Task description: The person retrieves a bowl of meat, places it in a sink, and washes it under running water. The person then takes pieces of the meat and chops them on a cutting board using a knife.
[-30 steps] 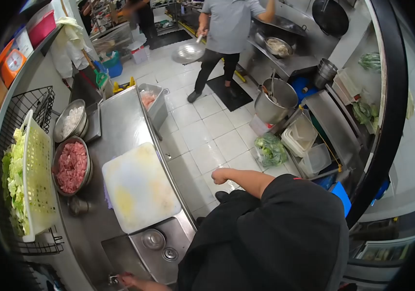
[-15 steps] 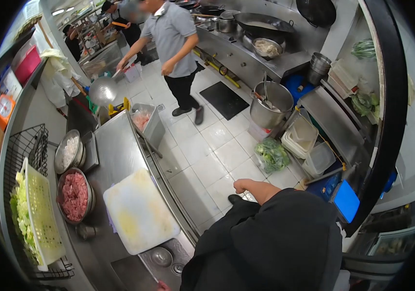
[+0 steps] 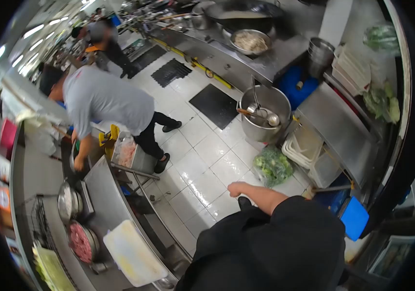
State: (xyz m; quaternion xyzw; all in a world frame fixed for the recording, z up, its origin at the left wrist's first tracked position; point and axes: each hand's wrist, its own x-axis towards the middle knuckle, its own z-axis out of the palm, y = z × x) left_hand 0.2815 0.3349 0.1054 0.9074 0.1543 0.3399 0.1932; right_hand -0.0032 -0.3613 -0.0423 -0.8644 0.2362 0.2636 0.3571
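Low at centre, the right hand (image 3: 238, 189) has its fingers curled in; whether they grip anything, I cannot tell. Nearest, right of centre, a bag of greens (image 3: 272, 166) sits on the floor (image 3: 191, 169), below a big pot (image 3: 261, 127). The left hand is out of view, its fingers impossible to tell.

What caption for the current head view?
Kitchen: right hand over floor, board and meat bowl on counter, co-worker bending at its far end.

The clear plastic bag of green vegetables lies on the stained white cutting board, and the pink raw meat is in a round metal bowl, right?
Not quite: the head view shows the clear plastic bag of green vegetables on the white floor tiles. The pink raw meat is in a round metal bowl.
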